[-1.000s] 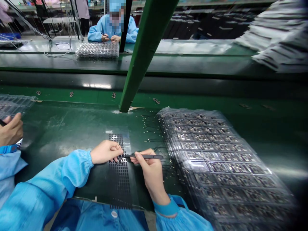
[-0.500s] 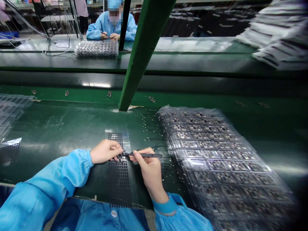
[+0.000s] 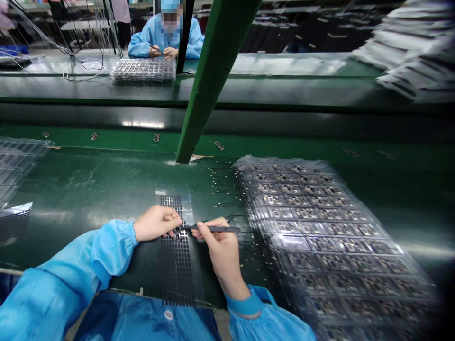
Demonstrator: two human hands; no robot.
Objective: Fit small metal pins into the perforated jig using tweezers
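Black tweezers [image 3: 220, 229] lie in the closed fingers of my right hand [image 3: 223, 246], their tips pointing left. Opposite them, my left hand [image 3: 156, 223] is closed in a pinch on a small circuit board [image 3: 177, 235], which the fingers partly cover. The tweezer tips meet the left fingertips by this board; exactly what they touch is too small to tell. Under both hands a clear sheet with rows of small black stickers [image 3: 177, 270] lies lengthwise on the green bench [image 3: 106, 189].
To the right is a stack of clear trays [image 3: 320, 227] filled with circuit boards, thin black wires [image 3: 227, 204] hanging off its left side. A slanted green post [image 3: 213, 80] rises behind my hands. Boards [image 3: 157, 137] lie along a green belt. Across, a co-worker [image 3: 170, 35] sits.
The small boards on the green belt have shifted slightly left. Both my hands and the tweezers keep nearly the same place.
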